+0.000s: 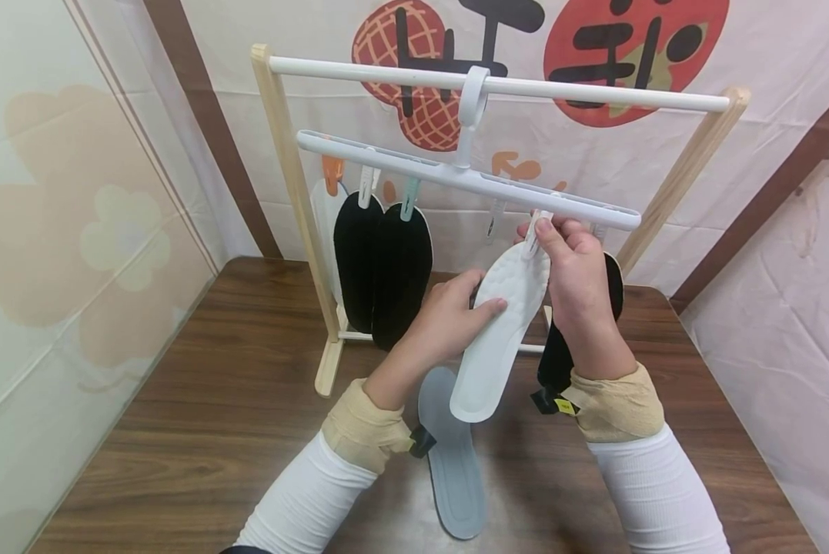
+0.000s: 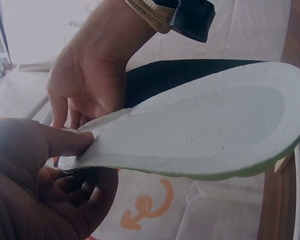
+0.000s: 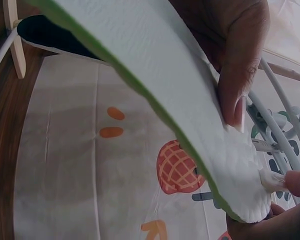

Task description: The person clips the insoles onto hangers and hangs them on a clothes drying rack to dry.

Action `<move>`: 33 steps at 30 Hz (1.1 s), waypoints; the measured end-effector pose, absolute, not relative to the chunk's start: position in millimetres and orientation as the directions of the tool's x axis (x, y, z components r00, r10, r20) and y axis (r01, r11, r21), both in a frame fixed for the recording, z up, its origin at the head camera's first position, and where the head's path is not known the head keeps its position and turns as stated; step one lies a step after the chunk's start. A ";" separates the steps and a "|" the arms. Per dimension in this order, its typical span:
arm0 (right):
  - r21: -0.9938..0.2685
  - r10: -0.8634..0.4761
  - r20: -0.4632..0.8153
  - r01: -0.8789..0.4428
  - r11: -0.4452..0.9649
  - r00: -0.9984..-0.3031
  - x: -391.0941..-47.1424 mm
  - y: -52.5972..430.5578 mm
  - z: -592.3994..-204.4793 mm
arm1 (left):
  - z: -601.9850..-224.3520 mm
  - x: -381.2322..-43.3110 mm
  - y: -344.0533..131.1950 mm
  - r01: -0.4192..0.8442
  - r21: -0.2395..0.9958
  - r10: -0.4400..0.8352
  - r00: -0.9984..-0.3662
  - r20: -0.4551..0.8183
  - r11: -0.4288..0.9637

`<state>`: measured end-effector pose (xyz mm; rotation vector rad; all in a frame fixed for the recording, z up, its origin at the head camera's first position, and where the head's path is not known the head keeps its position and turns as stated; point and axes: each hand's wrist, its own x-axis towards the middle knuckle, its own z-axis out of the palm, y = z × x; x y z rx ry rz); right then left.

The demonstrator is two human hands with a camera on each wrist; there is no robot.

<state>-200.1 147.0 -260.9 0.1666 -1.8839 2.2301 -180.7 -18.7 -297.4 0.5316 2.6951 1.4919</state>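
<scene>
A white insole (image 1: 493, 362) hangs at a slant below the right part of a pale clip hanger (image 1: 386, 160). My left hand (image 1: 449, 319) pinches it by the edge, thumb on the front face and fingers behind. At its upper end, my right hand (image 1: 580, 281) pinches a white clip (image 1: 533, 237). The right wrist view shows this clip (image 3: 272, 181) at the tip of the insole (image 3: 155, 85), beside the thumb. A green edge runs along the insole (image 2: 205, 130) in the left wrist view. The right hand's other fingers are partly hidden.
Black insoles (image 1: 402, 269) hang from clips at the hanger's left, and another black insole (image 1: 558, 358) hangs behind my right wrist. The hanger hooks onto a white rod (image 1: 594, 94) of a wooden stand (image 1: 292, 200). A grey insole (image 1: 456, 469) lies on the table (image 1: 199, 431).
</scene>
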 end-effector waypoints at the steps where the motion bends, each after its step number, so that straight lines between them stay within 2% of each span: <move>1: -0.960 0.089 0.228 -0.239 -0.147 -0.970 -200.1 147.1 -261.1 | -297.5 -180.8 -18.8 0.286 0.825 0.300 -0.942 0.149 0.488; 25: -0.968 0.044 0.240 -0.242 -0.067 -0.970 -196.9 149.9 -264.0 | -308.5 -179.8 -28.0 0.267 0.799 0.290 -0.949 0.122 0.539; 33: -0.976 0.035 0.217 -0.218 -0.009 -0.975 -196.8 149.4 -266.9 | -315.1 -177.8 -33.0 0.218 0.818 0.280 -0.957 0.073 0.533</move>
